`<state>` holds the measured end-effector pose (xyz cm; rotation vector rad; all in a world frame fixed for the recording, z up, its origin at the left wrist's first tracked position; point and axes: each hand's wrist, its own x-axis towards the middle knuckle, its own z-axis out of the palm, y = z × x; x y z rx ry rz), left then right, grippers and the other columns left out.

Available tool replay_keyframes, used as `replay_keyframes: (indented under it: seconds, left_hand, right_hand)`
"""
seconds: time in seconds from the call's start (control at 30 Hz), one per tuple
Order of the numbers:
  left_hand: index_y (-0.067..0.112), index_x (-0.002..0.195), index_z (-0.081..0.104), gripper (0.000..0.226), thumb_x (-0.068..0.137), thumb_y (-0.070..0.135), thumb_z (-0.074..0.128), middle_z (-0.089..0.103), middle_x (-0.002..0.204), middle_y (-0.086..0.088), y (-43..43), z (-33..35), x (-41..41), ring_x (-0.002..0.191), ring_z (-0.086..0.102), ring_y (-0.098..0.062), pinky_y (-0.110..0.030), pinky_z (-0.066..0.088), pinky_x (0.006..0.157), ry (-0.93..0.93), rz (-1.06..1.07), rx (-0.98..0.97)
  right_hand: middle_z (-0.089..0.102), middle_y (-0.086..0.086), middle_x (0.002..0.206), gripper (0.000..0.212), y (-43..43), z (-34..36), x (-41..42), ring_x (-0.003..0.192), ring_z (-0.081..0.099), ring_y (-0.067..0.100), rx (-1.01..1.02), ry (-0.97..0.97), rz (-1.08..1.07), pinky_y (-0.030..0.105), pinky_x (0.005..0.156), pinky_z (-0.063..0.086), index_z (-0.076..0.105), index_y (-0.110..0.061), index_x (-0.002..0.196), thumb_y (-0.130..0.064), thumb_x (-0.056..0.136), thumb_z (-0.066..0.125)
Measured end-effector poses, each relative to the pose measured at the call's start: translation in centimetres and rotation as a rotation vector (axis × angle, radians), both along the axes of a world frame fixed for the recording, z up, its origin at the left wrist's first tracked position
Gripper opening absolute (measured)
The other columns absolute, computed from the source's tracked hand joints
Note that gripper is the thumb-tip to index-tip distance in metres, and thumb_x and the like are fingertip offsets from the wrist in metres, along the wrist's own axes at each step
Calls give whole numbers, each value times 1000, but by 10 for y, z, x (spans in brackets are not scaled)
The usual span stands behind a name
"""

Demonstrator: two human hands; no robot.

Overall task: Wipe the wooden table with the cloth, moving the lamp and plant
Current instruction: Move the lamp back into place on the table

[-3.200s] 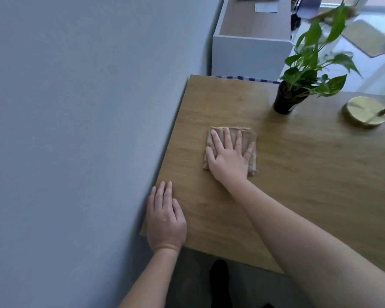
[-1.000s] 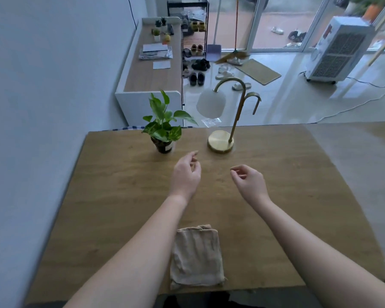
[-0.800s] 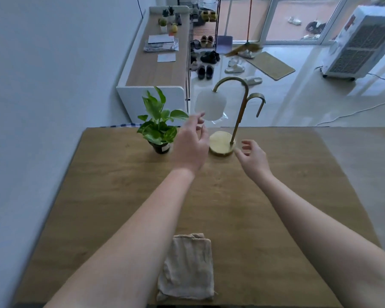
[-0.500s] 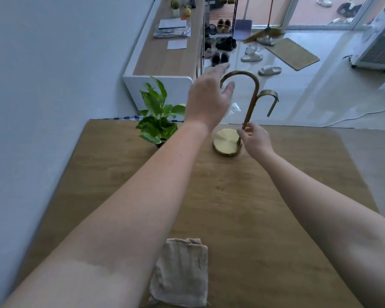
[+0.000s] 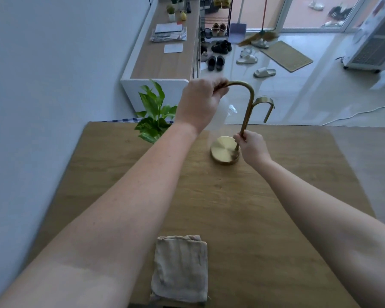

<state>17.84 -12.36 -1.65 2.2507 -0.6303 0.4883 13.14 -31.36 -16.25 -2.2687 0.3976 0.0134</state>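
While the cloth lies idle at the near edge, both hands grip the lamp at the far side of the table.

The left hand is closed over the top of the lamp's arch, and the right hand is wrapped round the stem just above the round base, which seems to rest on the table. The stem stands upright, its long axis vertical, the arch curling left toward the plant. I judge the lamp about to be shifted; the plant remains unmoved beside it, and the wood under both is likely unwiped, so much remains.
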Motion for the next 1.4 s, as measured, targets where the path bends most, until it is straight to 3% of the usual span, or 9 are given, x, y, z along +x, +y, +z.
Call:
replay_keyframes:
  seconds: [0.2,0.47,0.67,0.97,1.23,1.4]
  left_hand:
    - [15,115,81,20,99,23,73,81,98,1,22,8,-48,88,74,-13,-37,60,84,-27,-64,-21]
    - [13,117,80,21,98,22,74,82,100,0,55,9,-117,89,75,-13,-35,61,86,1,-175,-40]
    - [21,118,80,24,99,33,72,82,100,4,70,-2,-149,89,76,-13,-39,63,81,64,-185,-3]
    - [16,118,81,24,98,26,75,82,104,2,72,-5,-168,95,76,-11,-38,61,88,125,-155,-46]
    - [15,122,81,25,99,23,74,82,106,1,60,2,-184,98,75,-10,-25,57,92,116,-151,-44]
    - [21,120,80,28,97,37,75,81,103,6,63,11,-186,97,74,-5,-28,60,91,165,-144,-26]
  right_hand:
    - [75,9,100,31,14,13,-54,94,69,30,-22,-1,-22,46,87,56,72,-8,102,-35,108,58]
    - [74,10,97,32,48,13,-139,90,66,31,-54,-8,-96,38,73,46,72,-7,100,-35,108,59]
    - [71,8,95,30,65,7,-184,88,65,30,-66,7,-134,37,73,43,72,-10,99,-35,108,59]
    - [72,9,99,30,66,5,-196,93,67,29,-60,35,-99,46,85,55,73,-9,101,-35,108,58]
    - [74,7,103,27,59,4,-199,98,68,29,-38,64,-77,44,87,55,76,-13,108,-35,107,60]
    - [67,0,103,37,62,21,-204,94,65,26,-242,183,-40,40,77,55,70,-20,100,-55,101,59]
